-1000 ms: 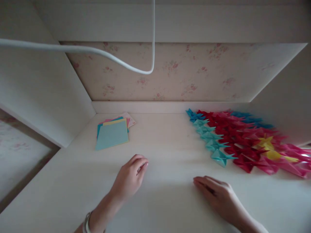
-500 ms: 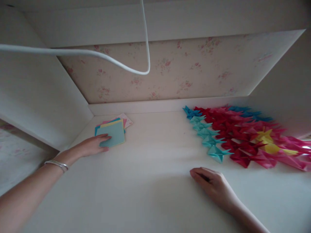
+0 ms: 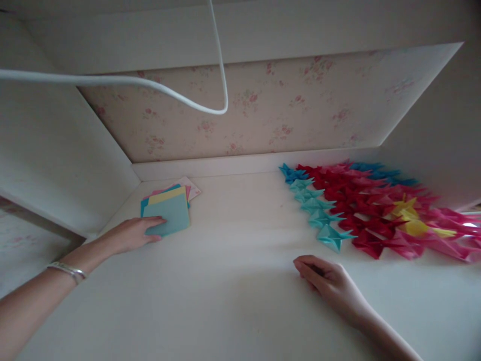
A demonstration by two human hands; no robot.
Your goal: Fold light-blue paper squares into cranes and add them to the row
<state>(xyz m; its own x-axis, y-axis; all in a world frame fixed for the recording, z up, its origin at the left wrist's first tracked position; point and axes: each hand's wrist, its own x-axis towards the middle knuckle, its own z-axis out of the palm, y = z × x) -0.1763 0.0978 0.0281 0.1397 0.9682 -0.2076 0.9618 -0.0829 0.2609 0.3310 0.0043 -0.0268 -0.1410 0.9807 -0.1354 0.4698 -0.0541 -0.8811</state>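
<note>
A small stack of coloured paper squares (image 3: 170,209), light blue on top, lies at the back left of the white desk (image 3: 233,301). My left hand (image 3: 132,234) reaches out to it, fingers pinched on the near left corner of the top blue sheet. My right hand (image 3: 330,283) rests on the desk at the centre right, fingers loosely curled under, nothing visible in it. Just beyond it lies a spread of folded paper cranes (image 3: 372,210) in teal, red, pink, blue and yellow.
White side panels (image 3: 56,150) close the desk in on the left and right, and a floral back wall (image 3: 240,110) stands behind. A white cable (image 3: 169,93) hangs in a loop above the desk. A bracelet (image 3: 67,271) sits on my left wrist.
My left hand has gone from the desk's middle out to the paper stack and now grips the top blue sheet's corner. The right hand has barely moved.
</note>
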